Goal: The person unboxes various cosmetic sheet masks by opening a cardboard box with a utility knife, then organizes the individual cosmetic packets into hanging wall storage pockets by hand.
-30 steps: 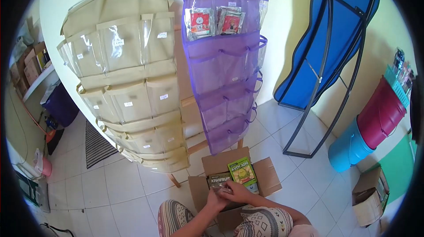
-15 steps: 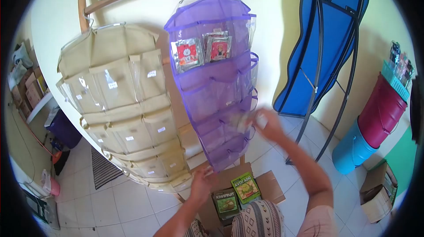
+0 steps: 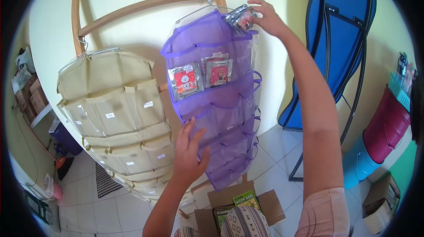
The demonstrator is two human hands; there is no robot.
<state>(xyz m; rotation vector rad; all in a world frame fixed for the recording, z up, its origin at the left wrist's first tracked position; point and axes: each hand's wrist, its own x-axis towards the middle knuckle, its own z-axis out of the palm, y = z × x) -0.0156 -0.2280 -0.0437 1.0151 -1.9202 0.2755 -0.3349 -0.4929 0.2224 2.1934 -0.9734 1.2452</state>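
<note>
Up at the top right corner of a purple hanging pocket organizer [image 3: 190,33], my right hand [image 3: 267,18] grips several silver foil packets [image 3: 240,19] with a red and pink print. Lower down, my left hand [image 3: 189,153] is open, its fingers spread in front of the organizer's left-side pockets and holding nothing. The organizer's upper row holds a silver packet with a red label [image 3: 184,81] in the left pocket. Similar red-fronted packets [image 3: 218,72] fill the pocket beside it. A wire hanger [image 3: 183,17] carries the organizer from a wooden rack [image 3: 145,8].
Left of it hangs a beige pocket organizer [image 3: 106,66] with small white labels. Below, an open cardboard box [image 3: 271,205] contains green Avocado [image 3: 247,200] and Kiwifruit [image 3: 219,215] packs. A folded blue panel [image 3: 324,51] leans at the right, near red and blue buckets [image 3: 383,124].
My right hand has risen from the organizer's lower right to its top corner, now with silver packets showing in it. My left hand has moved up from the organizer's bottom edge and opened.
</note>
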